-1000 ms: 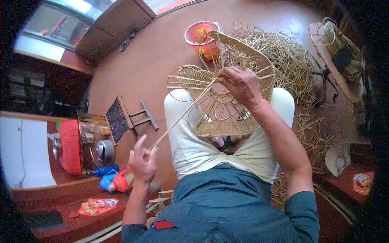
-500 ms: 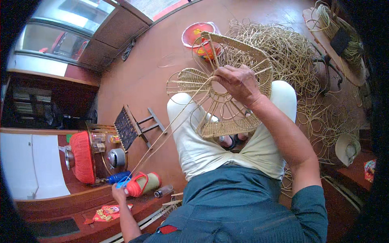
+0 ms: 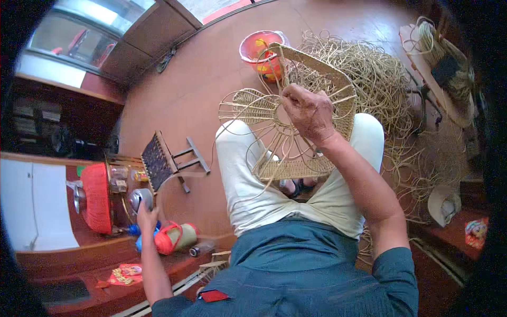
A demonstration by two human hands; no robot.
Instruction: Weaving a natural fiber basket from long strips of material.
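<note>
Between my knees rests an openwork woven rattan piece, with spokes running from a round hub to densely woven bands. My right hand is closed in a fist at its hub, fingers curled on rattan strands there. Off to the left, my left hand is raised beside a silver pot, fingers pinched together. A thin rattan strand, blurred by motion, arcs from near that hand toward the woven piece. A loose strand end crosses my left thigh.
A large tangle of rattan lies beyond my right knee, near a red bucket. A small stool lies tipped at left. A silver pot, red-covered basket, thermos and glass jar stand near my left arm.
My left hand has swung up and forward from beside the thermos to the silver pot. The strands that were pulled straight are now slack and curved. My right hand stays at the hub.
</note>
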